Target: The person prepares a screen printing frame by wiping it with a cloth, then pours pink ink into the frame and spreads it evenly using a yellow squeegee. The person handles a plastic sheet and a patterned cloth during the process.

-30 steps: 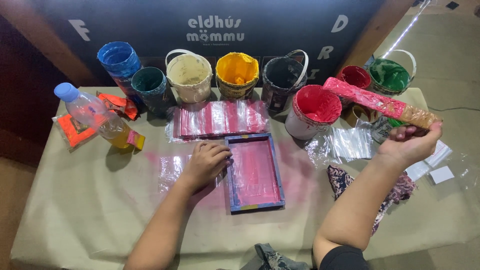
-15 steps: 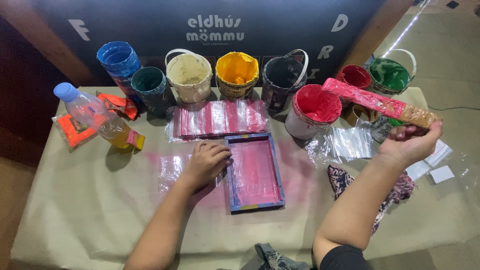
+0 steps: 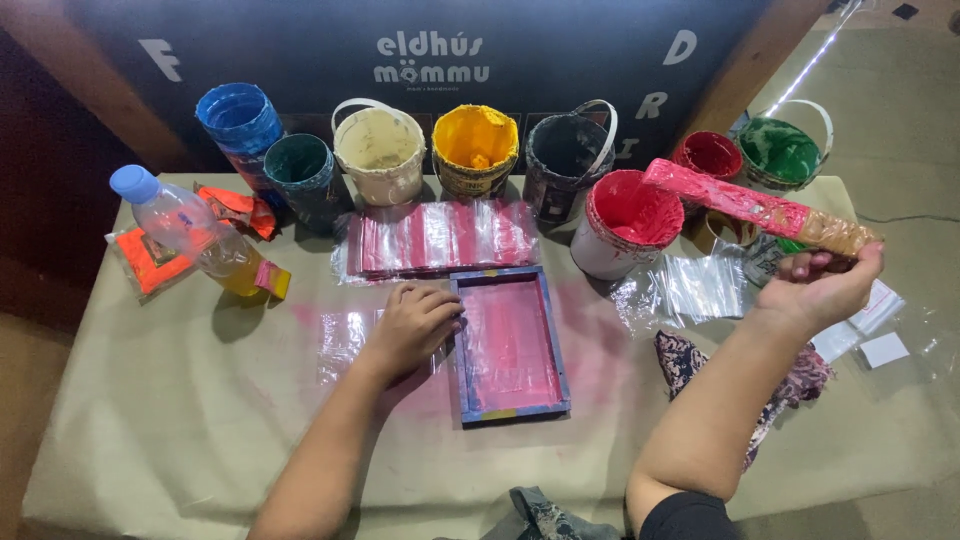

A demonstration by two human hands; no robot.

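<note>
1. The left hand (image 3: 415,328) lies palm down at the centre of the frame, fingers curled loosely together, pressing on the left edge of a small rectangular wooden-framed printing screen (image 3: 510,345) whose mesh is stained pink. It grips nothing; it only rests on the frame's rim and on the table beside it.
2. The right hand (image 3: 822,288), at the right of the frame, is closed around the wooden handle end of a long flat squeegee (image 3: 755,205) smeared with pink-red paint. The squeegee slants up and to the left, and its far end hangs over the white bucket of red paint (image 3: 625,220) just right of centre.
3. The printing screen lies flat on the beige cloth-covered table (image 3: 180,420), slightly below centre, with a pink smear on the cloth around it.
4. Just above the screen lies a stack of clear plastic sheets printed in pink (image 3: 440,238).
5. Along the top of the frame stands a row of open paint buckets: blue (image 3: 240,120), dark teal (image 3: 300,168), cream (image 3: 380,150), yellow (image 3: 475,145) and black (image 3: 565,155), then a small red one (image 3: 708,155) and a green one (image 3: 780,152) at upper right.
6. At the left lies a clear plastic bottle with a blue cap (image 3: 190,235), holding yellowish liquid, beside orange packets (image 3: 150,262).
7. Clear plastic bags (image 3: 690,290) lie between the red bucket and the right hand; a dark patterned rag (image 3: 690,358) lies under the right forearm.
</note>
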